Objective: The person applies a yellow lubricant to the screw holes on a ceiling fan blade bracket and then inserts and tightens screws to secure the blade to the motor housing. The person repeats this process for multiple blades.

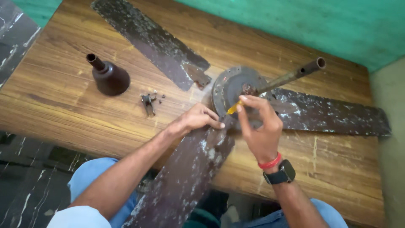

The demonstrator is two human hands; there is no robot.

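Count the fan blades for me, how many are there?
3. One blade points to the table's far left, one blade lies to the right, and one blade reaches toward the person, under the left hand.

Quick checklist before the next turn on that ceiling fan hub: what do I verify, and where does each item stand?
1. Right hand grips the yellow-handled tool: ok.
2. Tool tip seated on a fastener: cannot tell, the tip is hidden.
3. Left hand steadies the near blade at its root: ok.
4. Fan hub lies flat on the wooden table: ok.
5. Loose small parts lie apart from both hands: ok.
6. Dark canopy cup stands away from the work: ok.
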